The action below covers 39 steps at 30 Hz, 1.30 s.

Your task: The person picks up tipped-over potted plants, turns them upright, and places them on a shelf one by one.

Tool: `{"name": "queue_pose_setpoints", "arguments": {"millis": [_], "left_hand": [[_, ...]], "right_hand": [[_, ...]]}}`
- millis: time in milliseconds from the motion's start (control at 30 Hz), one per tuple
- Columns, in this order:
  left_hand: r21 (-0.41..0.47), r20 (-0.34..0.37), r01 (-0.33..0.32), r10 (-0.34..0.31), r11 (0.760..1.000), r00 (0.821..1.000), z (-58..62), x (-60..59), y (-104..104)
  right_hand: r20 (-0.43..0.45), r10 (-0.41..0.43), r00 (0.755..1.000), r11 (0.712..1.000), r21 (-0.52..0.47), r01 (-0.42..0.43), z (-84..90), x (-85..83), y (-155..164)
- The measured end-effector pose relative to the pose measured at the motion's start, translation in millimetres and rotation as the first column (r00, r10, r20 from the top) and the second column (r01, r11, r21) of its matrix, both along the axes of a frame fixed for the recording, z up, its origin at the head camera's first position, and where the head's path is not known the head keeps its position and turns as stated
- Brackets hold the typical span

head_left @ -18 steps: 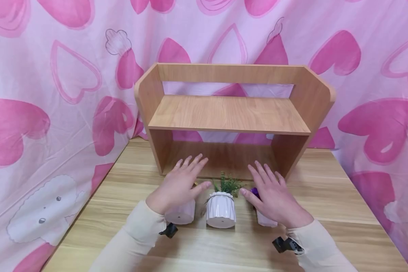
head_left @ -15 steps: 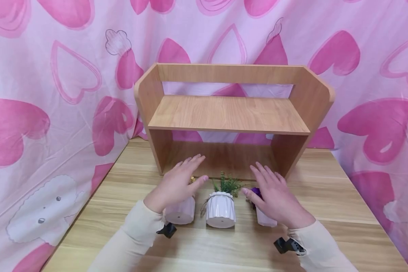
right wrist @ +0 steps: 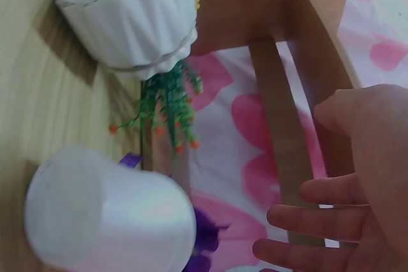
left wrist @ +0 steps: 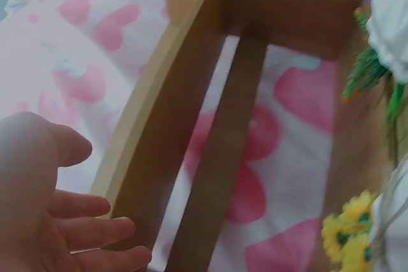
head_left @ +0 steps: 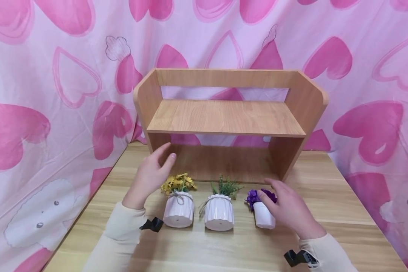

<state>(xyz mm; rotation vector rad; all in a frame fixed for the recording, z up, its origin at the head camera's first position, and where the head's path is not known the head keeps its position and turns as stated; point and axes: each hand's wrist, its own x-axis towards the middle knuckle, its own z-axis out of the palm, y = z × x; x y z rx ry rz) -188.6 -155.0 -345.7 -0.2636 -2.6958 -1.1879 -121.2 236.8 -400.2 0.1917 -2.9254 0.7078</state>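
Three flowerpots (head_left: 218, 212) before wooden shelf (head_left: 228, 118)

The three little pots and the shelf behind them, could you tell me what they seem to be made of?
The pots look like glazed white ceramic: glossy, ribbed sides, though plastic cannot be ruled out. Their flowers seem artificial, probably plastic. The shelf looks like wood-grain laminate board, matte, with smooth, even edges.

The head camera looks forward and down across the tabletop (head_left: 224, 249) at the wooden shelf (head_left: 227, 117), which both close, tilted wrist cameras share.
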Motion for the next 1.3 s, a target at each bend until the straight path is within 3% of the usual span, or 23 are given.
{"name": "queue_pose_setpoints", "arguments": {"millis": [100,200,400,500,633,867,1133,1200,1300], "left_hand": [[0.045,0.004,-0.060,0.060,0.997,0.998,4.7,-0.2,-12],[0.105,-0.060,-0.130,0.137,0.986,0.989,7.9,-2.0,-21],[0.216,-0.208,-0.236,0.281,0.947,0.937,7.3,-12.3,-29],[0.275,-0.238,-0.256,0.324,0.927,0.916,5.8,-19.4,-31],[0.317,-0.243,-0.277,0.360,0.907,0.901,5.6,-26.9,-34],[0.350,-0.145,-0.255,0.321,0.901,0.936,0.4,-44.1,-40],[0.373,-0.105,-0.189,0.244,0.908,0.964,-1.5,-59.2,-43],[0.374,-0.107,-0.174,0.229,0.911,0.968,-0.9,-62.4,-42],[0.344,-0.113,-0.203,0.255,0.917,0.960,0.1,-67.3,-39]], "right_hand": [[-0.013,-0.032,0.999,0.999,-0.006,0.032,-8.0,4.6,7],[-0.021,-0.069,0.997,0.998,-0.016,0.068,-15.7,8.7,14],[-0.006,-0.129,0.992,0.991,-0.026,0.128,-30.3,18.9,33],[0.001,-0.150,0.989,0.988,-0.039,0.150,-37.2,23.3,40],[0.041,-0.170,0.985,0.984,-0.049,0.172,-43.1,27.6,44],[0.130,-0.204,0.970,0.974,-0.071,0.215,-52.1,27.5,44],[0.219,-0.248,0.944,0.955,-0.110,0.277,-63.8,23.9,37],[0.230,-0.255,0.939,0.952,-0.111,0.286,-66.5,22.8,35],[0.245,-0.260,0.934,0.947,-0.122,0.296,-69.4,20.9,33]]}}
